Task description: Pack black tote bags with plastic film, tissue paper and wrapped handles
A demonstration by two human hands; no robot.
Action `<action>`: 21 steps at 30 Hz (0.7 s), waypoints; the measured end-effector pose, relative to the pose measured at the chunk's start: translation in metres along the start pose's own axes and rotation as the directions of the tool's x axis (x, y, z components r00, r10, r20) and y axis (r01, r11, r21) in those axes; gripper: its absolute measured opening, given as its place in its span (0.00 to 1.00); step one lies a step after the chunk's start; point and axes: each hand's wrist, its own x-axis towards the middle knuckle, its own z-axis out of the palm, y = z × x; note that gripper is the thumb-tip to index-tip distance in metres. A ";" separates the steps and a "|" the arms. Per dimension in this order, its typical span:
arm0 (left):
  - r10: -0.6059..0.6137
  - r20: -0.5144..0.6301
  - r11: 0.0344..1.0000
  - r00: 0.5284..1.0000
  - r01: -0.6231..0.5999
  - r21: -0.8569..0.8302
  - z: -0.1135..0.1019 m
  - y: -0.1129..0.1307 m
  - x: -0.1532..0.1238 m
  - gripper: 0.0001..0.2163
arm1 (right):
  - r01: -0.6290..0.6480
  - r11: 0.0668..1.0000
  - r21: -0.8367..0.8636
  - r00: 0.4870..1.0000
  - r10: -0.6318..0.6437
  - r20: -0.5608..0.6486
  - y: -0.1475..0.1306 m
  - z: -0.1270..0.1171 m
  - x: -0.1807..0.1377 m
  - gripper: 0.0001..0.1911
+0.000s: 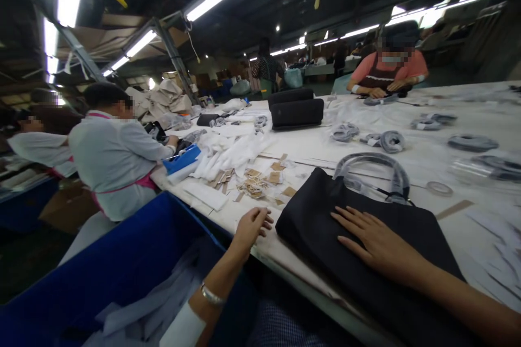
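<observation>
A black handbag [321, 211] lies on its side on the white table right in front of me, its handles [372, 165] wrapped in clear plastic. Flat on the bag's upper face rests my right hand [372, 238], fingers spread. My left hand [253, 227] hovers by the table's front edge, just left of the bag and apart from it; its fingers are loosely bent and nothing shows in them. Beyond that hand lies a pile of brown tags with strings [256, 183].
A blue bin [163, 227] with pale sheets stands at lower left. Two black bags [297, 114] stand farther back on the table [293, 146], near plastic-wrapped handles [392, 141] and a tape roll [439, 188]. Co-workers sit at left [109, 162] and across [386, 73].
</observation>
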 end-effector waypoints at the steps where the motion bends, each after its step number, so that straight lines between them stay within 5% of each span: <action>1: -0.016 0.013 0.999 1.000 0.016 0.034 0.002 -0.001 0.013 0.21 | 0.009 1.000 -0.013 1.000 -0.010 -0.007 0.000 0.001 0.000 0.33; 5: -0.100 0.095 0.995 0.991 0.097 0.034 0.025 -0.002 0.050 0.25 | 0.033 0.996 -0.085 0.999 -0.032 0.009 0.000 0.000 0.000 0.33; 10: -0.121 0.032 0.989 0.992 0.124 -0.081 0.048 0.004 0.070 0.19 | 0.027 0.995 -0.099 1.000 -0.027 0.008 -0.003 -0.003 -0.001 0.33; 16: -0.178 -0.020 0.935 0.984 0.163 -0.316 0.048 0.000 0.078 0.11 | 0.027 0.996 -0.091 0.999 -0.029 -0.018 -0.004 -0.001 -0.001 0.33; 21: -0.228 -0.015 0.872 0.974 0.197 -0.449 0.046 0.003 0.085 0.14 | 0.029 0.998 -0.058 0.998 -0.031 -0.045 -0.002 0.001 -0.002 0.32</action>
